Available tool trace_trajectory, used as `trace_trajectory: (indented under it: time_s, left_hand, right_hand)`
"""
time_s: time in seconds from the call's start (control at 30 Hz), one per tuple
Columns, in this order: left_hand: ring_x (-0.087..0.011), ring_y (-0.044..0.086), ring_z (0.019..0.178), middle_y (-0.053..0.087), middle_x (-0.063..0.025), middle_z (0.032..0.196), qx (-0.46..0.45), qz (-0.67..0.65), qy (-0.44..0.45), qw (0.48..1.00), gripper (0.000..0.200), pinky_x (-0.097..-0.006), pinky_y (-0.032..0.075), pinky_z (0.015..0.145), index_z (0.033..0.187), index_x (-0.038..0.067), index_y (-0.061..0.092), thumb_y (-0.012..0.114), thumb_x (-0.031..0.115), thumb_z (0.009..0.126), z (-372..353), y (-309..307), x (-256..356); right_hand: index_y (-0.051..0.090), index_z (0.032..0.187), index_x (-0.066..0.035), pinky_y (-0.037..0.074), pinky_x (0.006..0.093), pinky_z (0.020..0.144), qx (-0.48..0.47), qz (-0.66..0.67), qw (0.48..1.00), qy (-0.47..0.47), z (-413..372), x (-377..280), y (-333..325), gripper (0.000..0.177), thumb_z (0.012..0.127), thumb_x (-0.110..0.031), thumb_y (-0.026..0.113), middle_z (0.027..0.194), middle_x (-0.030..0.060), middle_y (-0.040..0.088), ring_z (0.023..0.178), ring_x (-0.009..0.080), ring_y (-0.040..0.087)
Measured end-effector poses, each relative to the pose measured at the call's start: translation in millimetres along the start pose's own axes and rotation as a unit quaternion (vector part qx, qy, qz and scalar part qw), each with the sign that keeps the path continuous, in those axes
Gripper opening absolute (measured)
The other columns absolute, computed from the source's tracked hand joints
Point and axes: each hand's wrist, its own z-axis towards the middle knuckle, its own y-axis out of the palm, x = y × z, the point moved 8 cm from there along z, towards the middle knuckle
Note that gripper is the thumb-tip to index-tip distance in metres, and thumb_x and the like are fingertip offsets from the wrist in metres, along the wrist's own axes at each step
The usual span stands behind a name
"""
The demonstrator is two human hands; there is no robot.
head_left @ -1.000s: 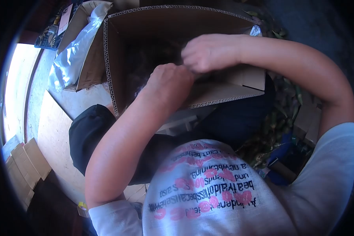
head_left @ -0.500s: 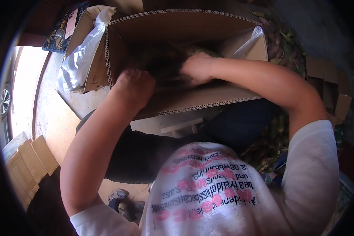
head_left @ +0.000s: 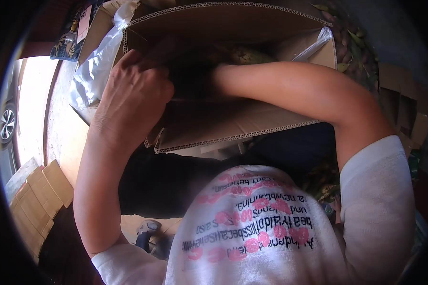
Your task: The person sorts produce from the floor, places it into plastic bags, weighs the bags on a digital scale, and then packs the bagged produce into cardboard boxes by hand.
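- Step in hand, I'd say: digging around inside the box (head_left: 233, 121), which sits at 12 o'clock, just past the lap.
- The left hand (head_left: 133, 90) curls over the box's 9 o'clock wall, fingers tucked in. Can't tell if it's clamped on anything.
- The right hand (head_left: 222, 72) is sunk in the dark middle, apart from the other. Grip unreadable.
- A greenish lump (head_left: 249, 56) sits at 1 o'clock of it.
- My guess: any next move calls for working by feel, the contents are mostly shadow.

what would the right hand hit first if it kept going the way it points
Likely the dark contents of the cardboard box, just ahead of the right hand; past them, the left hand. Depth is unclear.
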Motion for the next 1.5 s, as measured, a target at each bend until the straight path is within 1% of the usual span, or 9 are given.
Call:
trace_trajectory:
  time_s: [0.13,0.4,0.57,0.63,0.77,1.23,1.37,1.4,1.5]
  left_hand:
    - [-0.0198,0.055,0.111,0.064,-0.0066,0.107,-0.184,-0.011,-0.090,0.979,0.014,-0.0365,0.029,0.108,0.080,0.010,0.071,0.059,0.003,0.076,-1,17,-14]
    - [-0.0259,0.058,0.100,0.064,-0.0124,0.097,-0.049,-0.010,-0.042,0.998,0.010,-0.0376,0.040,0.094,0.074,0.006,0.066,0.057,0.005,0.074,-4,11,-12]
    - [-0.0284,0.058,0.098,0.064,-0.0130,0.099,-0.105,0.013,-0.022,0.994,0.015,-0.0390,0.044,0.087,0.081,0.006,0.067,0.062,0.003,0.067,-1,13,-5]
    - [-0.0297,0.058,0.098,0.062,-0.0122,0.103,-0.141,0.023,-0.007,0.990,0.024,-0.0391,0.044,0.086,0.088,0.007,0.068,0.062,0.000,0.066,4,5,8]
    - [-0.0289,0.057,0.105,0.059,-0.0133,0.115,-0.113,-0.041,-0.053,0.991,0.028,-0.0364,0.045,0.091,0.100,0.006,0.067,0.060,-0.003,0.075,-11,19,-30]
    - [-0.0284,0.058,0.102,0.060,-0.0122,0.109,-0.152,-0.019,-0.059,0.986,0.025,-0.0382,0.045,0.089,0.109,0.003,0.058,0.058,0.010,0.085,-1,5,-75]
    - [-0.0272,0.056,0.105,0.056,-0.0108,0.115,-0.085,-0.035,-0.077,0.993,0.029,-0.0374,0.044,0.091,0.114,0.005,0.055,0.058,0.012,0.086,0,-16,-53]
    - [-0.0269,0.056,0.106,0.056,-0.0105,0.117,-0.070,-0.041,-0.081,0.993,0.030,-0.0372,0.044,0.092,0.115,0.005,0.055,0.058,0.012,0.086,2,-20,-48]
    - [-0.0260,0.055,0.108,0.053,-0.0095,0.121,-0.025,-0.056,-0.087,0.994,0.033,-0.0366,0.044,0.094,0.119,0.006,0.053,0.058,0.013,0.087,6,-33,-33]
  right_hand:
    - [0.061,0.109,-0.011,0.045,0.0396,0.085,-0.205,-0.077,0.975,-0.024,-26,7,43,0.028,0.083,-0.018,0.051,0.111,0.0113,0.059,0.102,0.0271,0.057]
    - [0.063,0.105,-0.006,0.050,0.0424,0.080,-0.184,0.087,0.976,0.078,-42,37,19,0.027,0.081,-0.017,0.056,0.104,0.0150,0.063,0.095,0.0329,0.062]
    - [0.058,0.112,-0.003,0.047,0.0367,0.086,0.312,0.196,0.929,-0.033,-178,67,-124,0.038,0.082,-0.025,0.063,0.101,0.0139,0.064,0.096,0.0276,0.061]
    - [0.055,0.112,0.002,0.048,0.0306,0.081,0.351,0.067,0.922,0.150,-294,55,-181,0.034,0.082,-0.011,0.062,0.100,0.0150,0.062,0.090,0.0205,0.060]
    - [0.058,0.112,-0.001,0.049,0.0317,0.077,0.511,0.114,0.771,0.363,-483,56,-109,0.027,0.090,-0.016,0.057,0.099,0.0100,0.063,0.087,0.0184,0.060]
    - [0.059,0.109,-0.004,0.047,0.0347,0.077,0.086,0.506,0.464,0.722,-673,-214,435,0.036,0.079,-0.021,0.065,0.099,0.0151,0.064,0.090,0.0248,0.062]
    - [0.060,0.108,-0.003,0.048,0.0371,0.075,-0.008,0.492,0.585,0.644,-679,-316,635,0.041,0.072,-0.020,0.070,0.094,0.0156,0.065,0.089,0.0282,0.062]
    - [0.057,0.113,-0.004,0.047,0.0378,0.081,0.018,0.604,0.384,0.698,-674,-330,578,0.056,0.063,-0.021,0.074,0.107,0.0177,0.060,0.102,0.0298,0.057]
    - [0.049,0.123,-0.005,0.045,0.0385,0.089,-0.004,0.507,0.546,0.667,-644,-367,595,0.072,0.058,-0.020,0.075,0.122,0.0181,0.051,0.113,0.0317,0.050]
